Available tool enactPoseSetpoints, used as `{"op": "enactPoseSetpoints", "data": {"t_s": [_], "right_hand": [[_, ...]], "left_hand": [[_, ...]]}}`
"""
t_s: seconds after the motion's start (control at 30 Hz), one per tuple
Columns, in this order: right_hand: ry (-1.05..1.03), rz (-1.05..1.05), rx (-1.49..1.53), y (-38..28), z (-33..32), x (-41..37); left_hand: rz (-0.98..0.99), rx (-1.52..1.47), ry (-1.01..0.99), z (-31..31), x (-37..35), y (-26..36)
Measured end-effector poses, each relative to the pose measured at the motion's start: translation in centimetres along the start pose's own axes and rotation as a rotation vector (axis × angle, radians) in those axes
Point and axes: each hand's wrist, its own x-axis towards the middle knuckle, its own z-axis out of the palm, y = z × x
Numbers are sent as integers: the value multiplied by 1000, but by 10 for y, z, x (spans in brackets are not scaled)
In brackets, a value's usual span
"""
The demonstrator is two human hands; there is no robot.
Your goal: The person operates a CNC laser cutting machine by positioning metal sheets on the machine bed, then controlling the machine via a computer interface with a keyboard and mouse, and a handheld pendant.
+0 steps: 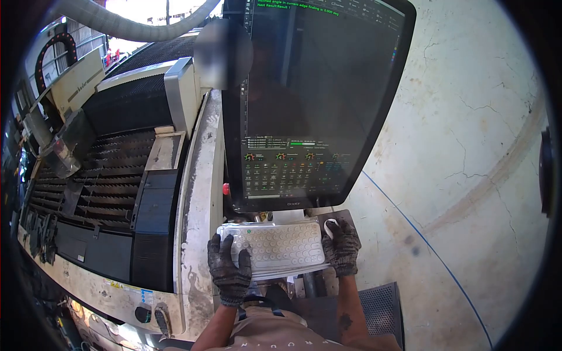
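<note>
The mouse (330, 228) is best steered lightly, right hand's (342, 248) fingers curled round it, left hand's (229, 269) spread at the keyboard (287, 245).

A dark tray (351, 217) carries a white keyboard (287, 244) and a mouse (331, 228). A blue hose (429, 244) crosses the cracked floor (468, 117).

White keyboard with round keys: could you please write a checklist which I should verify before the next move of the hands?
1. Dark-gloved left hand at the left end of the white round-keyed keyboard: ok.
2. Dark-gloved right hand on the small white mouse: ok.
3. Large black-framed monitor lit: ok.
4. Round red button uncovered by hands: ok.
5. Dark slatted metal bed motionless: cannot tell.
6. Thin blue hose away from both hands: ok.
</note>
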Motion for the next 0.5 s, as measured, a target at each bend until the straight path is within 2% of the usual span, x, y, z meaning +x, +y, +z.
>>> {"op": "enactPoseSetpoints", "data": {"t_s": [0.07,0.13,0.17,0.37,0.5], "right_hand": [[2,-4,-10,0,-1,0],[-70,30,114,-2,-6,0],[-79,15,75,-3,-7,1],[-7,39,-58,-6,-5,2],[25,53,-27,-9,-8,3]], "left_hand": [[5,102,-28,2,2,0],[13,79,-33,3,2,-2],[18,63,-41,3,2,-3],[-6,20,-53,2,3,0],[22,33,-29,6,1,-4]]}}
